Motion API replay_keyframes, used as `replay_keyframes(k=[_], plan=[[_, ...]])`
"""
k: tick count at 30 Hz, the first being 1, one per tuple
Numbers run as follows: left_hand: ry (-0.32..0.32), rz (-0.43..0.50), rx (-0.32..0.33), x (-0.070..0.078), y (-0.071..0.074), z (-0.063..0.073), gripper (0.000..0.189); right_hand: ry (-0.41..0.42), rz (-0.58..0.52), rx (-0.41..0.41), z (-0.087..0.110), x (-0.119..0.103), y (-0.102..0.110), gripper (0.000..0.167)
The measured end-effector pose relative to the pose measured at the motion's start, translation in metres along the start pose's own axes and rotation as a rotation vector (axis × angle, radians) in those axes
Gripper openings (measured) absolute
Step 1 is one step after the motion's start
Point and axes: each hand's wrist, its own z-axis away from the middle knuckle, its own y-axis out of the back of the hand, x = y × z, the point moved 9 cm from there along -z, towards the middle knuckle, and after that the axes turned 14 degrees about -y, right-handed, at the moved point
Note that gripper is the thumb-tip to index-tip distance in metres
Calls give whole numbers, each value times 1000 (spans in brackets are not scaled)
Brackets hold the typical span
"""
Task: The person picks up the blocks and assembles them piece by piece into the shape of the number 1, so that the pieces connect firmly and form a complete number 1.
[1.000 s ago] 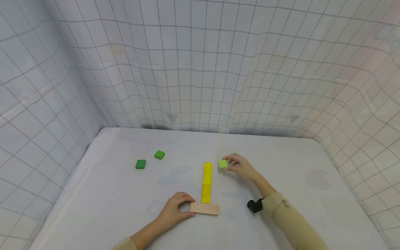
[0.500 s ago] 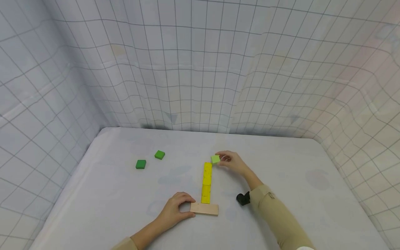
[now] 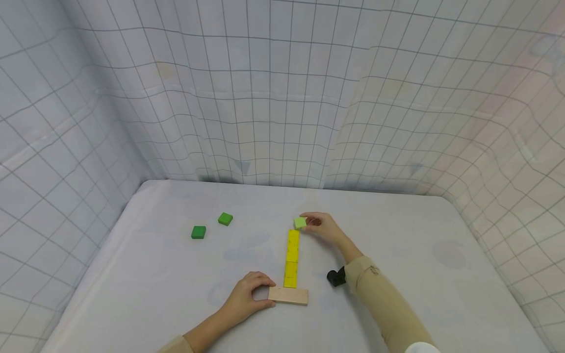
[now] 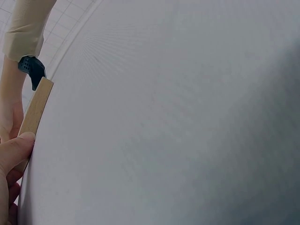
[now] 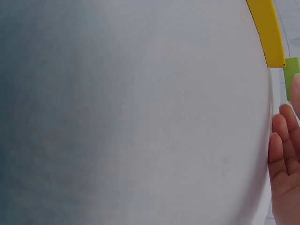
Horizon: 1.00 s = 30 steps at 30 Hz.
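Note:
My left hand (image 3: 243,298) grips the left end of a pale wooden block (image 3: 289,295), its thumb and fingers on opposite long sides. In the left wrist view the thumb presses on the wooden block (image 4: 36,108). Two yellow blocks (image 3: 291,257) lie end to end in a line running away from the wooden block's long side. At the far end of that line, my right hand (image 3: 325,227) pinches a light green block (image 3: 299,223) between thumb and fingers. In the right wrist view the light green block (image 5: 291,77) shows close to the yellow block's end (image 5: 272,42), partly hidden by the thumb.
Two darker green blocks, one nearer (image 3: 198,232) and one farther (image 3: 225,218), lie on the left of the white-covered table (image 3: 145,274). A black wrist device (image 3: 336,277) sits at the right cuff. Gridded white curtains (image 3: 287,98) stand behind and at both sides.
My right hand has carried the light green block leftward and slightly away, from right of the yellow line to its far end. The left hand and wooden block have stayed in place.

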Motion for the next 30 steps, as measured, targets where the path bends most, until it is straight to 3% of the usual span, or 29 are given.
replay_keyframes(k=[30], plan=[[-11,-5,-1,0,-1,0,32,-60,94,46,-5,5,-6,35]])
